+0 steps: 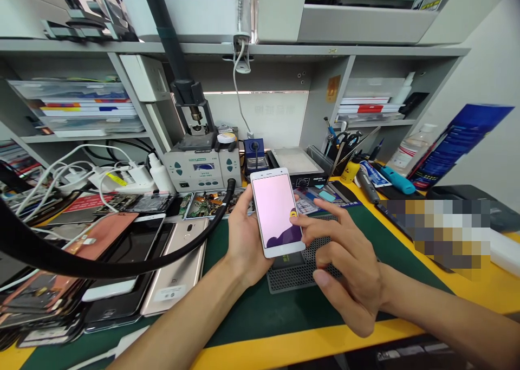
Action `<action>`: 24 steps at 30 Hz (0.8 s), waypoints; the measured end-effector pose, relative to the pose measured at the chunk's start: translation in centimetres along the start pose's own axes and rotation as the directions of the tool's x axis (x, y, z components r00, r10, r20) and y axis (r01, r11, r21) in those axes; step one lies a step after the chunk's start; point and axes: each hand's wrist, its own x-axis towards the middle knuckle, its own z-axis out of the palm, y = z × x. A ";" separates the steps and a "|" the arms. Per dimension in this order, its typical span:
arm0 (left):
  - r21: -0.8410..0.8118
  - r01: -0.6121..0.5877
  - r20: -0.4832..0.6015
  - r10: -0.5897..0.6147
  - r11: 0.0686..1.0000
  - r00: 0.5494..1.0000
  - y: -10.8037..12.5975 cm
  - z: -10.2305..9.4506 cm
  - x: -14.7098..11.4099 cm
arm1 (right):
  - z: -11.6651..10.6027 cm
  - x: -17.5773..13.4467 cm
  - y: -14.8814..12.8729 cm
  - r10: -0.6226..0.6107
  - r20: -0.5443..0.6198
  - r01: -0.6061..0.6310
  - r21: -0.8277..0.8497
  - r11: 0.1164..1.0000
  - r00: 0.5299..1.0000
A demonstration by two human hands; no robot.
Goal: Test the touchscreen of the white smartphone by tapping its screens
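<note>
A white smartphone (277, 210) is held up over the bench in my left hand (244, 234), whose fingers wrap round it from behind and the left side. Its screen is lit pink with a dark purple shape along the bottom. My right hand (345, 261) hovers at the phone's right side with fingers apart and one fingertip at the screen, near a small yellow spot. It grips nothing. Below the phone lies a grey perforated mat (284, 280), partly hidden by both hands, on a green work mat (239, 321).
Several phones and phone parts lie stacked at the left, among them a gold phone (179, 267). A black hose (162, 264) arcs across the left side. Behind stands a hot-air station (203, 169). A tool holder (345, 150) and a clear bottle (412, 148) are at the right.
</note>
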 end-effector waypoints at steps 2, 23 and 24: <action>0.005 0.002 -0.004 -0.001 1.000 1.000 0.0 0.1 0.0 | 0.0 0.0 -0.1 -0.002 0.010 0.002 0.005 1.000 1.000; 0.067 0.088 -0.052 -0.085 0.994 0.995 -0.1 0.1 -0.1 | 1.6 0.3 -1.8 -0.146 0.227 0.139 0.045 0.989 0.963; 0.069 0.090 -0.052 -0.087 0.994 0.995 -0.1 0.1 -0.1 | 1.6 0.3 -1.7 -0.146 0.231 0.141 0.041 0.989 0.962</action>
